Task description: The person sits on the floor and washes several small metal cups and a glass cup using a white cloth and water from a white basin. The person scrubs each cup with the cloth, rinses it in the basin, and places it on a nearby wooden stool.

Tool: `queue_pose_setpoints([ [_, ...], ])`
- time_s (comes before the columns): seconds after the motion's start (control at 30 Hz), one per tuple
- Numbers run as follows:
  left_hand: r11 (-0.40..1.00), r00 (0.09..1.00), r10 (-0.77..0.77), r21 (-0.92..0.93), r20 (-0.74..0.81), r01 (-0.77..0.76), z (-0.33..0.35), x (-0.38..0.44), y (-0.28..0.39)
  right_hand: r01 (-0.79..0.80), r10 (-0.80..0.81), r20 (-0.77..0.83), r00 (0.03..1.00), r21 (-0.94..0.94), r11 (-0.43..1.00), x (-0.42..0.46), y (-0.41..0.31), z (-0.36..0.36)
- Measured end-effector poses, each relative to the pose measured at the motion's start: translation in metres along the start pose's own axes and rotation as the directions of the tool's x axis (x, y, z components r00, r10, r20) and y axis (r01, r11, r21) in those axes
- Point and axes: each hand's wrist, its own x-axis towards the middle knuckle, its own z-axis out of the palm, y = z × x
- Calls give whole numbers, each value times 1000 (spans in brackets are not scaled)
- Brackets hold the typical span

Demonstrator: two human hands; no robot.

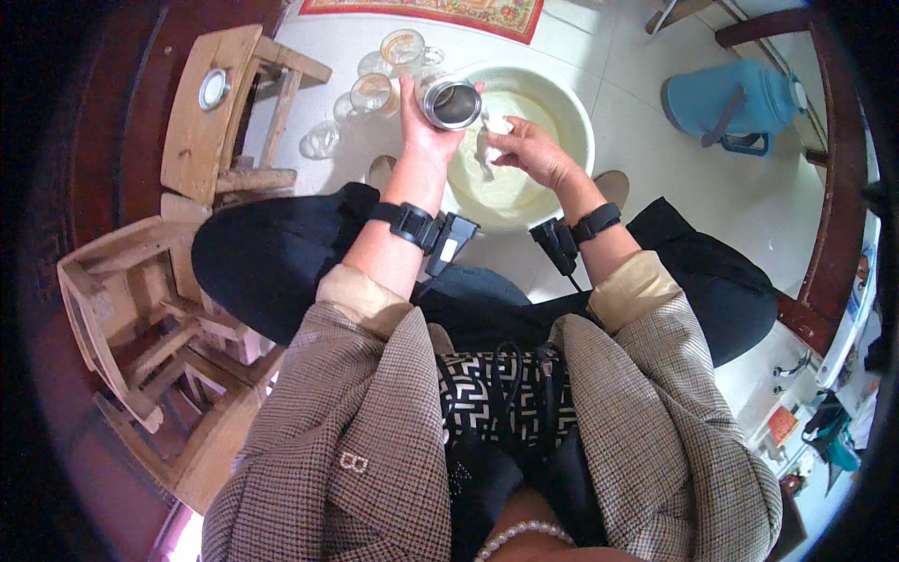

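In my left hand (432,133) is a stainless steel cup or flask (451,104), its round mouth tilted up toward me. My fingers wrap around its sides, partly hidden behind it. A crumpled white cloth (494,144) is pinched in my right hand (532,149), just right of the flask and apart from its rim. Both hands are above a large pale basin (581,105), which holds cloudy, light-coloured liquid.
Glass mugs (402,50) and other glassware stand on the floor left of the basin. A round lid (213,89) rests on a wooden stool (204,147). More wooden stools (140,267) are at the left. A blue thermos jug (727,102) is at the right, beside dark wooden furniture (839,175).
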Motion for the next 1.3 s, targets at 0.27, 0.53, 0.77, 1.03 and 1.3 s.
queue_pose_setpoints([
  [0.27,978,972,-167,-97,167,184,4,-1,0,-67,21,-92,996,-534,843,8,18,-7],
  [0.53,991,986,-129,-17,104,132,-1,-2,-6,-30,-133,-211,968,-627,779,12,28,-17],
  [0.77,997,989,-72,32,-130,76,9,-5,-15,-73,-131,-313,941,-563,823,15,32,-22],
  [1.03,986,976,-138,71,-170,152,-5,1,-13,-93,-30,-234,972,-494,864,7,22,-9],
  [1.3,961,944,-248,66,-219,268,-4,-5,-19,177,-325,-340,882,-401,899,22,32,-16],
])
